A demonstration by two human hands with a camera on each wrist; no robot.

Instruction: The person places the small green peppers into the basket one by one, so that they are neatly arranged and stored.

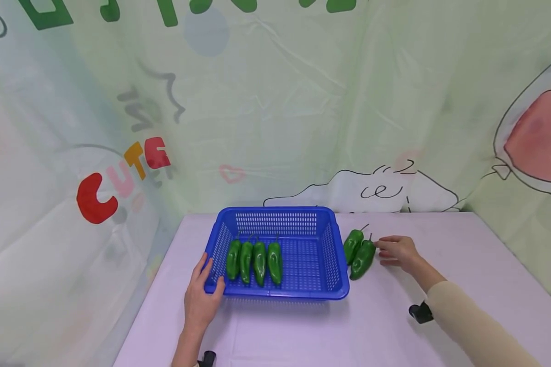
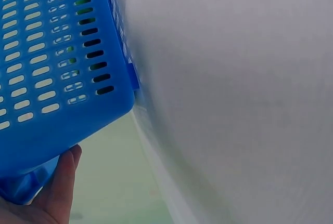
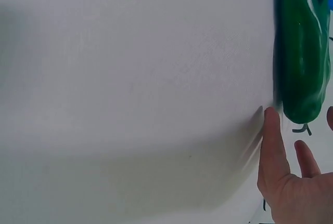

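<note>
A blue plastic basket [image 1: 298,294] with slotted walls holds several green peppers [image 1: 259,263] side by side in its left half. My left hand [image 1: 201,300] holds the basket's near left corner, thumb at the front rim and fingers along the left side. In the left wrist view, fingers [image 2: 63,182] touch the basket rim from outside. Two more green peppers lie against each other on the table, right of the basket: a nearer one [image 1: 362,260] and a farther one [image 1: 352,243]. Beside the nearer pepper's stem end, my right hand [image 1: 397,251] has its fingers extended and holds nothing.
A pale table [image 1: 275,341] carries everything. Behind and at both sides hangs a light green printed cloth [image 1: 275,117] with letters and drawings. A black wrist device [image 1: 421,312] sits at the right sleeve, and another [image 1: 207,359] at the left wrist.
</note>
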